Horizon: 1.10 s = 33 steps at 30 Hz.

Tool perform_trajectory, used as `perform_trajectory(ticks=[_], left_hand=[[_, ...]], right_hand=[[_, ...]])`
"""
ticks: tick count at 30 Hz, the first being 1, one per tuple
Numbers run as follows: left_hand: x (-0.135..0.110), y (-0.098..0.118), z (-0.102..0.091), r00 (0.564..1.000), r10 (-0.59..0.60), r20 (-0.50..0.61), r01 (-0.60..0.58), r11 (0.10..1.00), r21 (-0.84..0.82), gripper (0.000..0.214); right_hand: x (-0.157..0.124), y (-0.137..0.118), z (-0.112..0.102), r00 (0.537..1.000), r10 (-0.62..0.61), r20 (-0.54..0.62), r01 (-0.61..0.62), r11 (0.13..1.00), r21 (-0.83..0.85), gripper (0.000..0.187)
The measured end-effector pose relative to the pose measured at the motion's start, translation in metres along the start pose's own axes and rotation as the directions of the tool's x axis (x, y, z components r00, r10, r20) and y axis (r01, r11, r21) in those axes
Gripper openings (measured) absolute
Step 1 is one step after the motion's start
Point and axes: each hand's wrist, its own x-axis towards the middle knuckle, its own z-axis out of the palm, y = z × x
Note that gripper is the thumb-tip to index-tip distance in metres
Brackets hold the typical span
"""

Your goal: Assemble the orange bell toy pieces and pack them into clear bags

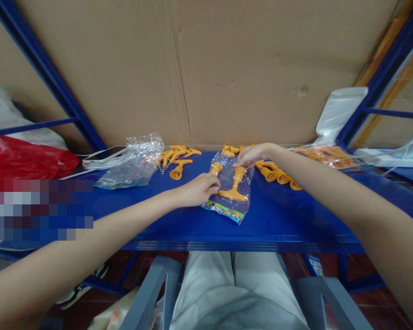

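Note:
A clear plastic bag (227, 211) with a colourful printed strip lies on the blue table in front of me. My left hand (200, 189) pinches its left edge, fingers closed. On or inside the bag is an orange T-handled corkscrew (234, 195), its crossbar towards me. The fingers of my right hand (252, 155) are closed at that corkscrew's far end; whether film lies between is unclear. Another orange piece (216, 168) shows beside my left fingers. Beyond the bag lie orange parts (230, 150), partly hidden by my right hand.
Orange corkscrews (177, 168) with metal spirals lie left, near a stack of clear bags (131, 169). Several orange cone-ended pieces (282, 176) sit under my right forearm. A filled bag (326, 156) lies farther right. Cardboard (227, 73) stands behind the blue table (179, 224).

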Motion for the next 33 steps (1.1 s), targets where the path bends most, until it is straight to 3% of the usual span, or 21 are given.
perform_trajectory(ticks=[16,23,29,33], left_hand=[[0.0,0.008,0.009,0.99,-0.113,-0.079,0.115,0.993,0.027,0.017],[-0.005,0.009,0.01,0.992,-0.057,-0.117,0.061,0.998,0.034,0.017],[-0.007,0.006,0.011,0.984,-0.05,-0.169,0.052,0.999,0.003,0.014],[-0.007,0.002,0.008,0.973,-0.059,-0.221,0.058,0.998,-0.011,0.011]], right_hand=[[0.005,-0.005,-0.001,0.997,-0.072,0.002,0.071,0.995,-0.073,0.034],[0.01,-0.012,0.001,0.995,-0.046,-0.088,0.04,0.997,-0.073,0.023],[0.01,-0.019,0.002,0.975,-0.133,-0.18,0.115,0.988,-0.107,0.02],[0.016,-0.025,0.0,0.958,-0.142,-0.25,0.103,0.981,-0.162,0.019]])
